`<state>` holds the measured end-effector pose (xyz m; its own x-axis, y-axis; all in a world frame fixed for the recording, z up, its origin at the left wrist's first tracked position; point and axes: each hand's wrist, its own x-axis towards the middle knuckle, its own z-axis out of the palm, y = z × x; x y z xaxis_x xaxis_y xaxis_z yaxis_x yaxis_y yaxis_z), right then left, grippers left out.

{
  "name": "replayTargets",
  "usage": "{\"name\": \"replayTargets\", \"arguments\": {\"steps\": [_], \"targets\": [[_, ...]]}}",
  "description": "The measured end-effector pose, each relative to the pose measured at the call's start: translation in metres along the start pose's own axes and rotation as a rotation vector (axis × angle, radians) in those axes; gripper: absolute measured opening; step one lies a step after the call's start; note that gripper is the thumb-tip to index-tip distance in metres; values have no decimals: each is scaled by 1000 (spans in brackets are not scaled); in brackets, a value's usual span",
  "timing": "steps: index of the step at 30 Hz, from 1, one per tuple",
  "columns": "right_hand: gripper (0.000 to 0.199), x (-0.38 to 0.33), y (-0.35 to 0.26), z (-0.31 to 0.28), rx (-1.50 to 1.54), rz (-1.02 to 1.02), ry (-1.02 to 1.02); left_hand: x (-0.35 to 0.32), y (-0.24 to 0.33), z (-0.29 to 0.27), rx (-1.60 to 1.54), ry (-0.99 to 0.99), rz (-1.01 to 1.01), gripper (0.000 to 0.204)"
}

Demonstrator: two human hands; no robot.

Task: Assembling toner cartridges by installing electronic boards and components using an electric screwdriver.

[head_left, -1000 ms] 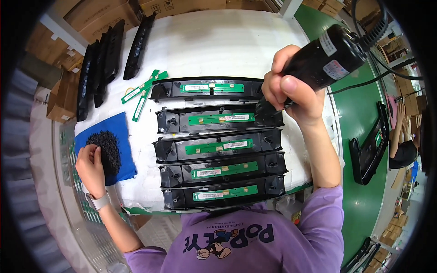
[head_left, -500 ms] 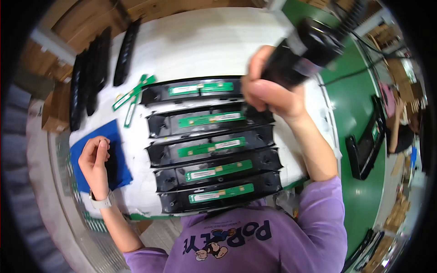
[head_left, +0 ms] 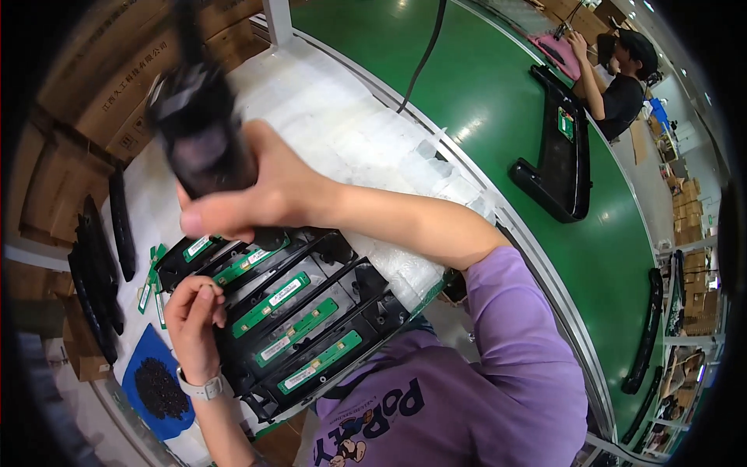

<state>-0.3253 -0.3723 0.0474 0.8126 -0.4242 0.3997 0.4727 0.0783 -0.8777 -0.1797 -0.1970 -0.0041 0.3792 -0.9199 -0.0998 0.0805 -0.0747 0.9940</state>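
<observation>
My right hand [head_left: 268, 183] is wrapped round a thick black electric screwdriver [head_left: 198, 128], blurred by motion, above the far end of a row of black plastic housings [head_left: 358, 284]. Its tip is hidden behind my hand. A long green circuit board [head_left: 272, 304] lies in each housing. Fingers pinched, my left hand [head_left: 194, 327] is at the left ends of the housings; whatever it holds is too small to make out. Below that hand, a heap of small dark pieces, probably screws [head_left: 162, 387], lies on a blue sheet [head_left: 134, 364].
Loose green boards [head_left: 145, 289] lie left of the housings, with long black parts [head_left: 97, 265] beyond them. Cardboard boxes [head_left: 117, 86] stand behind the white table [head_left: 342, 117]. On the green conveyor at right rests a black part [head_left: 556, 159]; a co-worker [head_left: 618, 97] sits past it.
My right hand has carried the screwdriver leftward across the housings. My left hand has left the blue sheet for the housings' left ends, uncovering the dark heap. The view has turned.
</observation>
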Motion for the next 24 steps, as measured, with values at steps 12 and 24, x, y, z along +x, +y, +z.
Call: {"name": "replayTargets", "arguments": {"steps": [12,24], "targets": [[28,3,-7,24,489,-109,156,-20,-2,9,30,-74,25,15],[42,-6,-9,14,431,-143,-66,-20,-4,7,-29,-170,-1,11]]}}
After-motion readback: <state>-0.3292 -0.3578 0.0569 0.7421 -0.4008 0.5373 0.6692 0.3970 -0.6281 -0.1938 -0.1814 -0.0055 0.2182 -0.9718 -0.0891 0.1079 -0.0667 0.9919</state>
